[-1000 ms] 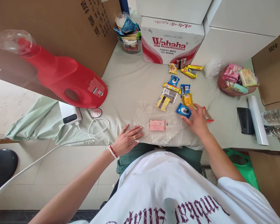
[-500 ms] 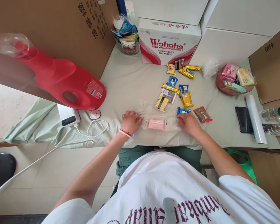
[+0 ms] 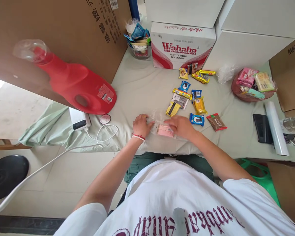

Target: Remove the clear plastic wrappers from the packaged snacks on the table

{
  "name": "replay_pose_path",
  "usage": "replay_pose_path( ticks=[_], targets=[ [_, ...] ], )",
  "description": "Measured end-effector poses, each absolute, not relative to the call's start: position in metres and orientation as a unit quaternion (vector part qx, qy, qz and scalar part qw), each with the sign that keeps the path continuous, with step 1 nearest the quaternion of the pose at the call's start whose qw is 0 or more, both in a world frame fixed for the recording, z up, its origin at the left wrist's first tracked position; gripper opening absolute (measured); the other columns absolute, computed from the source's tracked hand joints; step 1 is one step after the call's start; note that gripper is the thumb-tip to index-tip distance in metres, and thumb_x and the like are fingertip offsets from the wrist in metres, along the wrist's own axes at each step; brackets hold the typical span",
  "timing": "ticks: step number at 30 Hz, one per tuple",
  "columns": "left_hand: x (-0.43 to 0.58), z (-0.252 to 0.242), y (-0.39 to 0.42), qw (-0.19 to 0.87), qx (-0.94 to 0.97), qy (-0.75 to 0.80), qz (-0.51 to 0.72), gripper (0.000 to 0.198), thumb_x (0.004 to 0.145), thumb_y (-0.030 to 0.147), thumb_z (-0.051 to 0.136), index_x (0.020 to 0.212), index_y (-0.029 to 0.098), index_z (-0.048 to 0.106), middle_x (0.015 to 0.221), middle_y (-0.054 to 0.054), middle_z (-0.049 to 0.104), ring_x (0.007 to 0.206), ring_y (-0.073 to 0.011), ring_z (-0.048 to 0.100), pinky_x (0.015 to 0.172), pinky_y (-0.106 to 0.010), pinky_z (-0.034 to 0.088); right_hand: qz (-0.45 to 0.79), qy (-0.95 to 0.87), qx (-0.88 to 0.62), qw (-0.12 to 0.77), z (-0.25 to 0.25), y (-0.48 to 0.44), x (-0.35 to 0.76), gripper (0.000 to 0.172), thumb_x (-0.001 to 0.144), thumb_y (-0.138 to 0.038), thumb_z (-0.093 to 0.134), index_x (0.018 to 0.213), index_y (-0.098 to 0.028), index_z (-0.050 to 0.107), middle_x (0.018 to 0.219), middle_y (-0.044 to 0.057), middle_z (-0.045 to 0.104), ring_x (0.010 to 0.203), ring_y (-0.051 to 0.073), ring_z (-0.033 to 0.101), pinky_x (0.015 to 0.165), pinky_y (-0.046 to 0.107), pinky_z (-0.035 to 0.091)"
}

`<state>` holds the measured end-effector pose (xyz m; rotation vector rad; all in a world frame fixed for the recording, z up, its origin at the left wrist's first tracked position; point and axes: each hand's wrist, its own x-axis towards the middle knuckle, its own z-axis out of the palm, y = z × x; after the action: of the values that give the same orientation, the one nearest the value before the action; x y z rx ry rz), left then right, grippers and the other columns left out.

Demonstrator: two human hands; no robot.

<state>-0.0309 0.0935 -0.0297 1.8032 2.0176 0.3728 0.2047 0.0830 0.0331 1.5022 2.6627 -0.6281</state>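
Note:
A pink packet (image 3: 163, 131) lies on a crumpled sheet of clear plastic (image 3: 156, 115) near the table's front edge. My left hand (image 3: 141, 126) grips the left edge of the plastic with curled fingers. From the right, my right hand (image 3: 183, 126) reaches over the packet with its fingers closed on the plastic, and its fingertips cover the packet's upper right part. Just beyond the plastic lies a yellow snack packet (image 3: 172, 108). A blue snack packet (image 3: 197, 119) and a brown one with red ends (image 3: 216, 122) rest to the right.
Several more wrapped snacks (image 3: 199, 105) lie towards the Wahaba-style water carton, a Wahaha box (image 3: 179, 54). On the left are a red jug (image 3: 86, 87) and a white power bank (image 3: 79, 119) with its cable. A bowl of packets (image 3: 250, 93) and a plastic roll (image 3: 276, 127) stand right.
My right hand has moved left from beside the blue packet to over the pink packet, bringing the plastic's right side with it. My left hand stays at the left edge.

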Motion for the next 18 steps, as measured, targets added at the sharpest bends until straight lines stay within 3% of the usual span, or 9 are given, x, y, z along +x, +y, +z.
replay_pose_path(
  ticks=[3,6,8,13,16,18],
  targets=[
    [-0.037,-0.024,0.098,0.247,0.635,0.713,0.163,0.016,0.083,0.031,0.066,0.096,0.022,0.064,0.095,-0.009,0.070,0.101,-0.0302,0.065,0.090,-0.041,0.050,-0.192,0.908,0.364,0.081,0.032,0.061,0.200,0.044,0.106,-0.023,0.047,0.145,-0.032,0.065,0.111,0.009,0.073,0.108,0.026,0.064,0.084,0.032,0.045],
    [-0.038,-0.015,0.096,0.277,0.630,0.704,0.172,0.008,0.085,0.026,0.058,0.091,0.022,0.062,0.080,-0.004,0.067,0.078,-0.0214,0.064,0.074,-0.032,0.052,-0.189,0.898,0.384,0.106,0.021,0.049,0.198,0.052,0.106,-0.018,0.045,0.152,-0.035,0.058,0.116,0.011,0.070,0.108,0.026,0.062,0.083,0.033,0.045],
    [-0.030,-0.007,0.088,0.296,0.630,0.692,0.188,0.010,0.087,0.027,0.056,0.092,0.021,0.063,0.079,-0.002,0.067,0.073,-0.0184,0.063,0.070,-0.029,0.052,-0.198,0.889,0.403,0.091,0.011,0.046,0.198,0.054,0.106,-0.016,0.045,0.154,-0.037,0.055,0.117,0.012,0.069,0.110,0.027,0.061,0.085,0.033,0.045],
    [0.021,0.004,0.051,0.309,0.718,0.589,0.205,0.027,0.087,0.019,0.052,0.107,0.022,0.070,0.104,-0.006,0.072,0.096,-0.0206,0.068,0.089,-0.033,0.056,-0.239,0.878,0.415,-0.003,-0.005,0.037,0.210,0.036,0.102,-0.015,0.051,0.130,-0.019,0.074,0.123,0.016,0.067,0.117,0.028,0.057,0.098,0.040,0.047],
    [0.043,0.002,0.030,0.213,0.787,0.563,0.132,0.035,0.090,0.019,0.052,0.120,0.019,0.069,0.123,-0.013,0.069,0.118,-0.0285,0.062,0.099,-0.041,0.053,-0.298,0.843,0.431,-0.118,-0.006,0.028,0.230,0.035,0.098,-0.012,0.051,0.119,-0.021,0.077,0.119,0.010,0.070,0.111,0.024,0.060,0.100,0.039,0.049],
    [0.046,0.000,0.021,0.157,0.813,0.554,0.089,0.041,0.091,0.020,0.053,0.130,0.017,0.066,0.133,-0.015,0.066,0.125,-0.0321,0.057,0.100,-0.046,0.051,-0.256,0.785,0.535,-0.181,-0.003,0.020,0.244,0.037,0.100,-0.016,0.048,0.126,-0.022,0.073,0.120,0.010,0.069,0.113,0.026,0.060,0.102,0.042,0.050]
  ],
)
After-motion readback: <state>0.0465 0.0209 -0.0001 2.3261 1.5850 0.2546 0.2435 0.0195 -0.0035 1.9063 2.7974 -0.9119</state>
